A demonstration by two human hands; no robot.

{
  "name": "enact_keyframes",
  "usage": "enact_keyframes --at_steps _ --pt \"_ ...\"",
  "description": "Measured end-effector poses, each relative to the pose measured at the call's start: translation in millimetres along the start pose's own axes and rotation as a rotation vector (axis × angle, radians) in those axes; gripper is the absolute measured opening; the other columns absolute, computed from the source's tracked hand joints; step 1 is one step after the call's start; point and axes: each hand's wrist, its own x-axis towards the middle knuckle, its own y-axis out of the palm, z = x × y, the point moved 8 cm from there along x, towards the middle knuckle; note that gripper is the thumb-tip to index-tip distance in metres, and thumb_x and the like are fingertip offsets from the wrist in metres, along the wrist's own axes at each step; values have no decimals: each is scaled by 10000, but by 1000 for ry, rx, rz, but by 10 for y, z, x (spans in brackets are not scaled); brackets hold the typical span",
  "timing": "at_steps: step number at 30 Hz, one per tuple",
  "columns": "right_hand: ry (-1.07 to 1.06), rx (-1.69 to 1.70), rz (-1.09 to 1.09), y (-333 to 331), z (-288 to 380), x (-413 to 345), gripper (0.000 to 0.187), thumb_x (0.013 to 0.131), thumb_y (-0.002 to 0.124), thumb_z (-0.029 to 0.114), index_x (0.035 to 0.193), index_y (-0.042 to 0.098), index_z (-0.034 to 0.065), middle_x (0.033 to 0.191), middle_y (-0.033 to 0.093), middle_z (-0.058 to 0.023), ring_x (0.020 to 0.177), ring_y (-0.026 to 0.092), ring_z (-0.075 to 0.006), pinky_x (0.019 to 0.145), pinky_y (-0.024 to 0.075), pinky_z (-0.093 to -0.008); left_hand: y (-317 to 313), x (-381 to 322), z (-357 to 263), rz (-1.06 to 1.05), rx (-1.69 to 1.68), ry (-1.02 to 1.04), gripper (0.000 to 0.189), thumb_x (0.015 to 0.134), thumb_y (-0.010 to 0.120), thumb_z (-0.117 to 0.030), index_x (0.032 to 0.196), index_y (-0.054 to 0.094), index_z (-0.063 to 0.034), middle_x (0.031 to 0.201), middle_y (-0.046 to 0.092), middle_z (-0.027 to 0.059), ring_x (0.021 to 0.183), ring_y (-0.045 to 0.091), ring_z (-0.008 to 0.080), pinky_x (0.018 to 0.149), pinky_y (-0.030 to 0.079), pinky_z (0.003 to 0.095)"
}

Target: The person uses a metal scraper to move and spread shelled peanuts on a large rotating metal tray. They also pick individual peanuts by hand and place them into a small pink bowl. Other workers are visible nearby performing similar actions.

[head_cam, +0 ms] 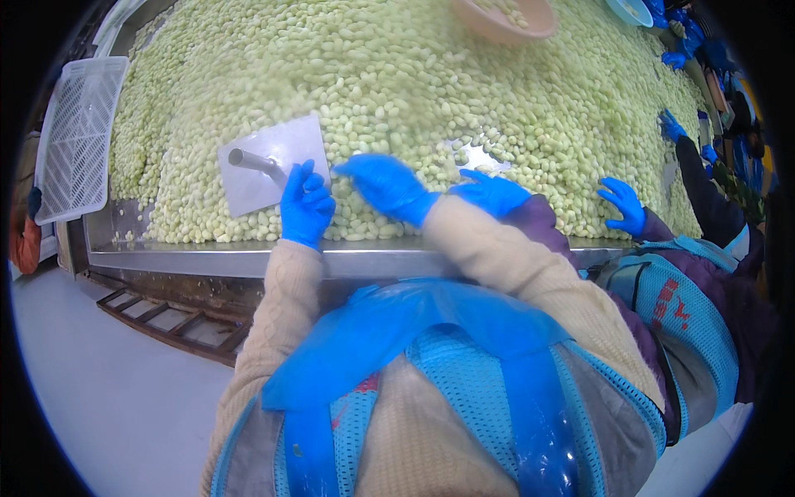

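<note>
Pale green, bean-like pieces (385, 93) cover a large metal-rimmed sorting table (205, 263). On them, to the left, lies a flat grey plate (298, 136) with a hollow tube handle (251, 160) standing up from it. My left hand (307, 208), in a blue glove, overlaps the plate's lower right edge with its fingers curled; whether anything sits between them is hidden. To its right, my gloved right hand (388, 186) hovers low over the pieces, pointing left. Its fingers are blurred, so I cannot make out anything in them.
Beside me on the right, a co-worker's gloved hands (494, 194) reach over the pieces; other workers stand beyond. A pink bowl (512, 22) and a light blue bowl (633, 12) hold pieces. A white slotted crate (81, 140) rests at the left rim. A rusty frame (180, 323) lies below.
</note>
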Motion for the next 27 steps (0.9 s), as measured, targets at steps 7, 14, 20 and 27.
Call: enact_keyframes --at_steps 7,14,20,27 --pt "-247 -393 126 417 -351 -322 380 810 617 355 1184 605 292 1349 474 -47 1341 331 -312 1038 216 -632 -66 -2 -59 -134 87 90 262 965 524 -311 1145 564 -124 743 521 -27 529 410 70 456 311 216" --pt "120 -576 -72 -779 -1953 -1062 424 763 681 224 1181 612 246 1252 541 -95 1039 587 -307 867 498 -411 -43 -9 -36 -147 48 80 278 985 492 -296 1180 569 -113 757 478 -31 574 418 61 497 331 215" --pt "377 -633 -13 -1196 -1794 -980 516 778 679 255 1275 554 200 1243 544 -144 1111 553 -323 912 472 -407 -55 43 5 -46 29 -19 280 987 484 -291 1188 558 -109 766 501 -18 577 434 80 500 353 228" --pt "94 -350 -258 -313 -940 220 585 861 596 242 1411 399 238 1410 404 -185 1271 424 -371 1048 368 -444 -152 40 -1 -206 180 -10 309 993 465 -314 1225 567 -136 770 500 -31 588 447 80 510 346 231"
